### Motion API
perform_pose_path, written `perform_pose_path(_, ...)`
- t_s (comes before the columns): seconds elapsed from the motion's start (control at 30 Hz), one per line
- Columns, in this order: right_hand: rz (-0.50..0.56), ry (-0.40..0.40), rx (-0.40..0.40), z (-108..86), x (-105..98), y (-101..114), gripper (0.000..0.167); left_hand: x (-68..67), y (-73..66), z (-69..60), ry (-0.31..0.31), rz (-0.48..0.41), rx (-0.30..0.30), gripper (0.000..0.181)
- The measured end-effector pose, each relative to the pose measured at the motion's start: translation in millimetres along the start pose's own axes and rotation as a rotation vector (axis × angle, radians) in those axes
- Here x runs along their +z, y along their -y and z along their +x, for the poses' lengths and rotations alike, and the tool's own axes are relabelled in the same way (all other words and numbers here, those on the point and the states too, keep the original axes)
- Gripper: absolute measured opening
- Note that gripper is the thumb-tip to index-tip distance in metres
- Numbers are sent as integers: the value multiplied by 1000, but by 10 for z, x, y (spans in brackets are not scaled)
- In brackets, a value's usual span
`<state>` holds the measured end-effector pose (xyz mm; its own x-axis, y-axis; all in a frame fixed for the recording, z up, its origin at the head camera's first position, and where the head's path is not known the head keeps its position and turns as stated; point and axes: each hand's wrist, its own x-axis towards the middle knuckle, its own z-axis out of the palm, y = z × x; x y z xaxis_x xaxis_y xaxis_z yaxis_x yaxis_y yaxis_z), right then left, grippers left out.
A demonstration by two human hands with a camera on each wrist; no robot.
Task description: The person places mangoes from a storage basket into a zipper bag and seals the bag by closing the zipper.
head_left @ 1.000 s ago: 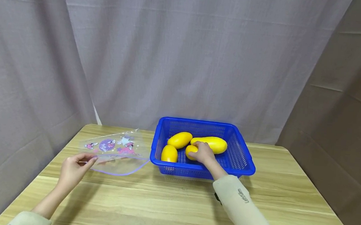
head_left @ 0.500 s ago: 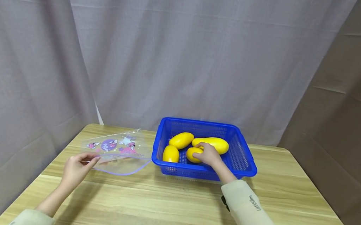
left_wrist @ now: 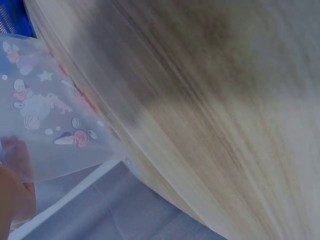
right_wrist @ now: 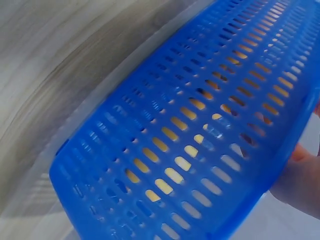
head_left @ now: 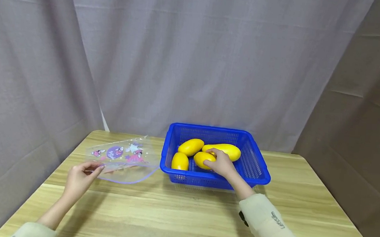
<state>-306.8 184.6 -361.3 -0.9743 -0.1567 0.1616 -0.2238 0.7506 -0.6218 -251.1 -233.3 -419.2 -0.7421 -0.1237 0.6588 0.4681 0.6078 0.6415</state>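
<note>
In the head view my left hand (head_left: pixel 79 179) pinches the purple-edged mouth of a clear printed plastic bag (head_left: pixel 113 152) between thumb and fingers. The left wrist view has the bag (left_wrist: pixel 37 107) up close, with part of the hand (left_wrist: pixel 17 200) at the left edge. My right hand (head_left: pixel 222 164) reaches into a blue perforated basket (head_left: pixel 262 170) and grips a yellow mango (head_left: pixel 202 159) from its right side. Two more mangoes, a back one (head_left: pixel 191 147) and a front one (head_left: pixel 180 161), lie to its left. Behind it rests a longer yellow fruit (head_left: pixel 229 151), like a papaya.
Everything stands on a wooden table (head_left: pixel 169 213). Grey curtain (head_left: pixel 208 60) hangs behind and at the sides. In the right wrist view the basket wall (right_wrist: pixel 165 125) blocks most of the fruit; the right hand (right_wrist: pixel 300 182) shows beyond its rim.
The gripped mango has turned and shifted slightly, so more of its length shows. My right forearm has swung to the right. The left hand keeps its hold on the bag.
</note>
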Motion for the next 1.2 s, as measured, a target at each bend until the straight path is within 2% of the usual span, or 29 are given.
perform_pose_path(0.2, 24, -52, -26, -76, 25, 72, 46, -2, -9, 4, 11, 11, 3, 4)
perform_pose_path(0.47, 146, -104, -27, -103, 84, 11, 46, 8, -30, 63, 44, 26, -22, 6)
perform_pose_path(0.7, 207, -133, -30, -130, 103, 52, 46, 15, 1, 60, 27, 1, -22, 5)
perform_pose_path(0.8, 271, -128, -10, -160, 106, 75, 46, 30, 6, 70, 28, -2, -22, 6)
perform_pose_path(0.9, 377, -112, 22, -200, 100, 99, 46, 42, -1, 73, 38, -3, -34, 6)
perform_pose_path(1.0, 467, -92, 61, -267, 58, 199, 47, 41, -10, 67, 46, -7, -53, 6)
perform_pose_path(1.13, 511, -84, 86, -297, 48, 244, 48, 36, -9, 69, 44, -5, -58, 6)
perform_pose_path(1.2, 519, -87, 84, -279, 81, 192, 47, 36, -4, 74, 41, -3, -53, 6)
